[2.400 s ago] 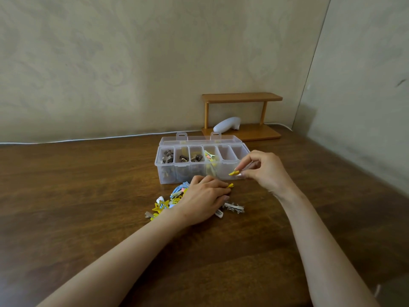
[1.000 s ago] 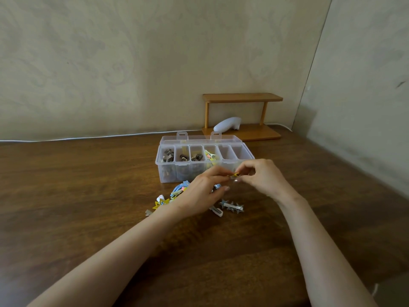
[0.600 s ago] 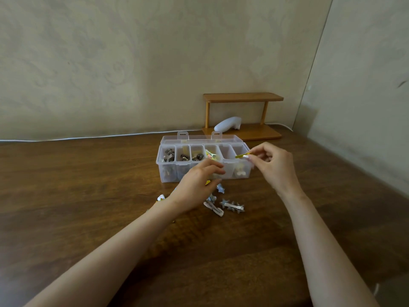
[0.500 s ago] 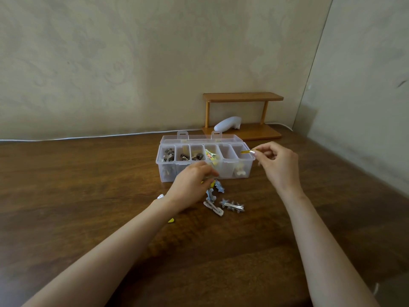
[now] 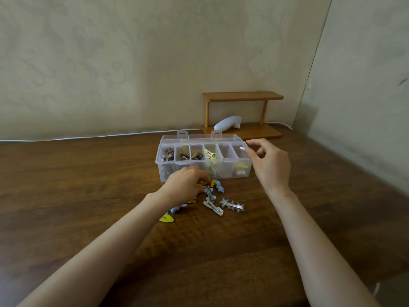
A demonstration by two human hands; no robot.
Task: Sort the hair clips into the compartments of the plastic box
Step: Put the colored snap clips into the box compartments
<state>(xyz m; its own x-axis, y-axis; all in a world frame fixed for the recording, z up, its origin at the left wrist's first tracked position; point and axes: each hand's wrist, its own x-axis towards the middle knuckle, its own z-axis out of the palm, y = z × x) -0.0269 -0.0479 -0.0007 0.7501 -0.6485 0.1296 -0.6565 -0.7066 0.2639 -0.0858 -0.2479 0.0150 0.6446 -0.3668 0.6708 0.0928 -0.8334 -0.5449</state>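
A clear plastic box [image 5: 225,173] with its lid folded back stands on the wooden table [image 5: 88,196]. Its three left compartments hold dark clips, the fourth holds colourful ones, and yellow clips [image 5: 241,168] lie in the rightmost. My right hand [image 5: 269,165] hovers at the box's right end, fingers apart and holding nothing. My left hand [image 5: 186,185] rests on the loose pile of clips [image 5: 212,196] in front of the box, fingertips curled onto a yellow clip [image 5: 202,185]. A star-studded silver clip [image 5: 232,205] lies to the right of the pile.
A small wooden shelf [image 5: 243,96] stands behind the box against the wall, with a white object [image 5: 228,122] under it. A white cable [image 5: 88,136] runs along the wall's foot. A yellow clip [image 5: 166,218] lies beside my left forearm.
My right hand carried a yellow clip to the rightmost compartment and let it go; that hand is now empty. My left hand dropped back onto the pile.
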